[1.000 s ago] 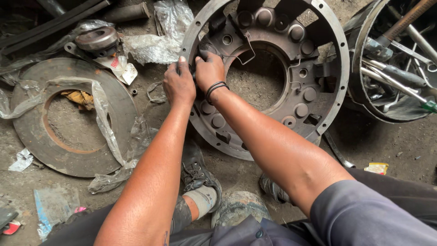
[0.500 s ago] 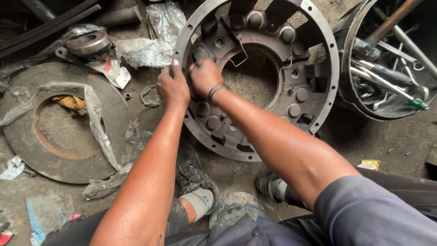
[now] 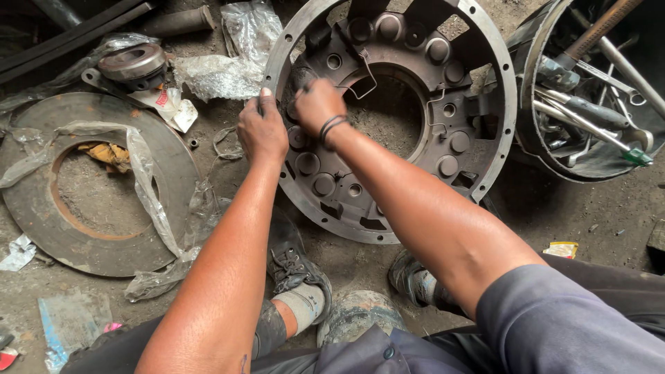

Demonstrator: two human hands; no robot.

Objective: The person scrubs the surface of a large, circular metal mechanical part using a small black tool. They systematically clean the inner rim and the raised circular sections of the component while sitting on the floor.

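Observation:
A large round grey metal clutch cover (image 3: 478,166) lies flat on the dirty ground, with round bosses, bolt holes and wire springs inside it. My left hand (image 3: 262,130) rests on its left rim, thumb up against the edge. My right hand (image 3: 317,104), with a dark band on the wrist, is closed on a small part just inside the left rim; what it grips is hidden under the fingers. Both hands sit close together at the cover's left side.
A rusty flat disc (image 3: 41,208) draped in clear plastic lies at the left. A round container (image 3: 596,159) of spanners and a hammer stands at the right. Crumpled plastic (image 3: 215,73), a small round bearing part (image 3: 131,62) and my two shoes (image 3: 294,266) are nearby.
The view has shifted a little, so the cover and hands sit further left and higher. Both hands stay at the cover's left rim, their grip much the same.

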